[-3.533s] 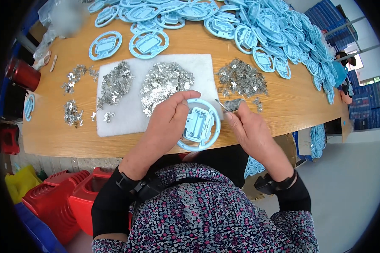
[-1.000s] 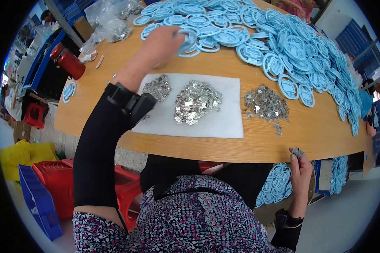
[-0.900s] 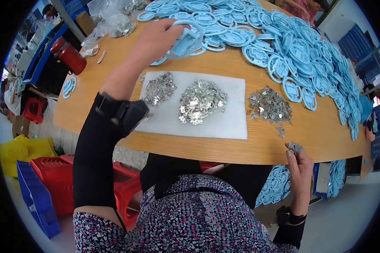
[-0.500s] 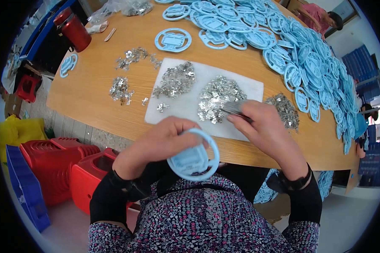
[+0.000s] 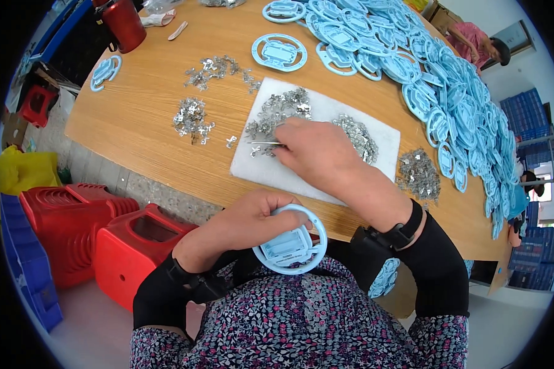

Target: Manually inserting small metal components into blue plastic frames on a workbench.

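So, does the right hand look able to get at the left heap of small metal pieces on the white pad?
Probably yes: the right hand is beside that heap of small metal pieces, its slim metal tool pointing over the white pad, and nothing visible blocks the way.

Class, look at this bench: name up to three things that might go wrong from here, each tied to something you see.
The left hand holds a round blue part mostly beyond the near edge of the table, so a slip might drop it. The right hand, with a thin tool, reaches over the metal piles on the white pad and might scatter pieces.
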Available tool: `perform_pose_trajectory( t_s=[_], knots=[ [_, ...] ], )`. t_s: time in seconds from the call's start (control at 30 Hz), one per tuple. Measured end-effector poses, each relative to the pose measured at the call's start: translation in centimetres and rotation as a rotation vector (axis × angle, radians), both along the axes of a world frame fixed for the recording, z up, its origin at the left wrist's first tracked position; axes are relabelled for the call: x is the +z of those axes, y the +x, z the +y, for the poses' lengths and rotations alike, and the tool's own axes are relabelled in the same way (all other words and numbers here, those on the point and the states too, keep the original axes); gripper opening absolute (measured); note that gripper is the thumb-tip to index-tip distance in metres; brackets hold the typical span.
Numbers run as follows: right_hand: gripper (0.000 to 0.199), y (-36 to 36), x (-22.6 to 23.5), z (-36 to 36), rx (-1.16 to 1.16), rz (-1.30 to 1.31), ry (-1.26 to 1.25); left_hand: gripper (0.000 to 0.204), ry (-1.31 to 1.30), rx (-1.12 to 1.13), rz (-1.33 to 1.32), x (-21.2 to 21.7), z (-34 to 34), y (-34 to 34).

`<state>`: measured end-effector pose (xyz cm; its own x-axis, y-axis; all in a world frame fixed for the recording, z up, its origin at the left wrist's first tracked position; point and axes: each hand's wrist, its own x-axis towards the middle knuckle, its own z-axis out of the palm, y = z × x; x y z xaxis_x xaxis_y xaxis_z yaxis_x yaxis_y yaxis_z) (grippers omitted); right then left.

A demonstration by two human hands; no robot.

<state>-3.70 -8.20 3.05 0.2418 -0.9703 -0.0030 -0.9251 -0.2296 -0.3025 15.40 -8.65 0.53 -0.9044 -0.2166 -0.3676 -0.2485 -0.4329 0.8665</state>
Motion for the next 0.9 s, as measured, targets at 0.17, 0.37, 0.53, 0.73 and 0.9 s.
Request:
perform_pose_trajectory(
  t_s=[0.17,0.37,0.53,0.73,0.9],
  knots=[
    [0.025,-2.4,0.8,0.8,-0.120,-0.252,-0.001,0.033,-0.069,0.130,0.024,-1.3,0.4,-0.8],
    [0.027,-3.6,3.5,3.2,-0.203,-0.352,0.097,0.036,0.013,0.307,0.062,-1.3,-0.3,-1.4],
    [0.027,-4.9,3.2,5.7,-0.042,-0.344,-0.099,0.034,0.166,0.346,0.057,0.3,-0.5,-2.6],
    [0.025,-5.8,3.2,7.9,-0.074,-0.331,-0.163,0.030,0.261,0.233,0.077,0.8,0.3,-4.5],
    [0.026,-6.9,3.3,9.6,-0.185,-0.563,-0.067,0.021,0.057,0.160,0.070,1.3,0.4,-5.6]
  ],
)
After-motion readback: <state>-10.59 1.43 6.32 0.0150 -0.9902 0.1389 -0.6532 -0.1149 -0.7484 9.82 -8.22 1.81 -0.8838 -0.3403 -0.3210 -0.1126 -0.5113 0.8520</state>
